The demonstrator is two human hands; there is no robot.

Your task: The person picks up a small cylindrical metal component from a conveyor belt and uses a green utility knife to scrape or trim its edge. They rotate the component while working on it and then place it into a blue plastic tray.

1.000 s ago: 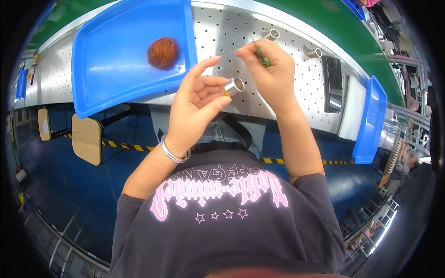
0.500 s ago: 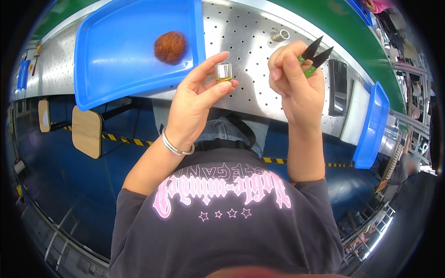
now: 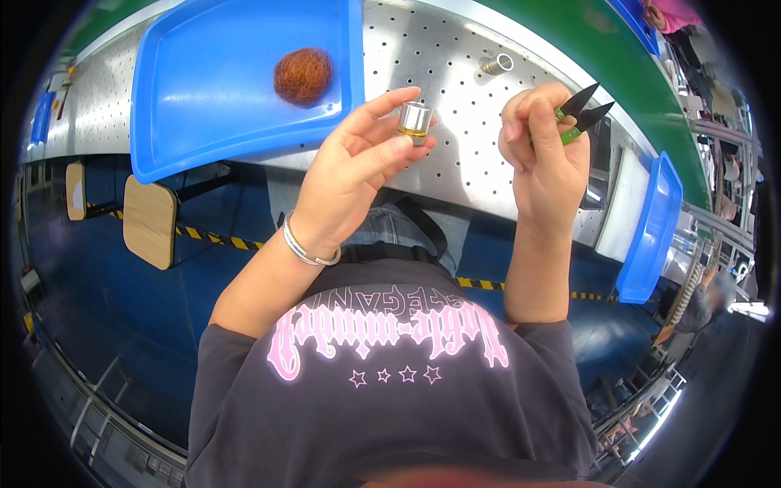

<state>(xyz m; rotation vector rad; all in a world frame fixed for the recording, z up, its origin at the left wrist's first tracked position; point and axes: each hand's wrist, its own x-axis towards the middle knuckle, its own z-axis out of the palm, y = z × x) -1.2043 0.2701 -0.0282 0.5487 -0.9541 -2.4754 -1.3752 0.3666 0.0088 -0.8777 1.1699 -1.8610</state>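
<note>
Between the fingertips of my left hand is a small silver metal fitting with a yellow ring near its lower end, held slightly tilted above the table. My right hand is closed around green-handled thread snips; their two dark pointed blades stick out apart, up and to the right. The snips and the fitting do not touch. Another silver cylindrical fitting lies on the table beyond my right hand. A reddish-brown ball of tangled fibre rests in the large blue tray to the left.
The perforated metal table runs across in front of me. To the right are a dark flat object, partly behind my hand, a white slab and a smaller blue tray. A wooden-topped stool stands at the left.
Both hands have moved a little to the right, carrying the fitting and the snips. The fitting has tilted in my left fingers, showing more of its lower end.
</note>
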